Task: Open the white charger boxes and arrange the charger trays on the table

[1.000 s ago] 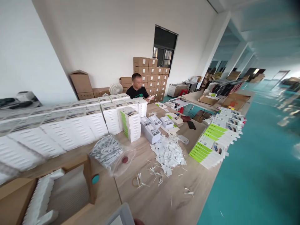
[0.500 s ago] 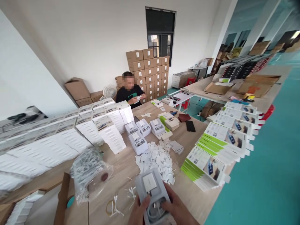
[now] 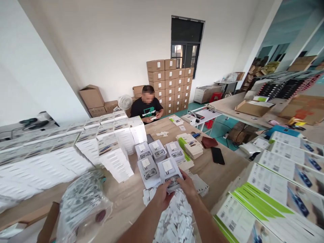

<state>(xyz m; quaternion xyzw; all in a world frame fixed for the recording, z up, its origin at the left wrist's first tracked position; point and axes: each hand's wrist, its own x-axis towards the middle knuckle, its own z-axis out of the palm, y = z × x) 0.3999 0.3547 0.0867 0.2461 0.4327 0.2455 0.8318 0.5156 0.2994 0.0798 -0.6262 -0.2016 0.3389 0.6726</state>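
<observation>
Both hands, the left hand and the right hand, grasp the near edge of a white tray holding a charger and coiled cable, fingers curled around it, just above the wooden table beside four similar trays and a heap of white tags

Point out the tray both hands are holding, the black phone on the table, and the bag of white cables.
tray (image 3: pixel 169 168): head view, on its white charger insert, above the fingers.
black phone (image 3: pixel 218 155): head view, middle of its dark face.
bag of white cables (image 3: pixel 82 199): head view, centre of the clear plastic.
</observation>
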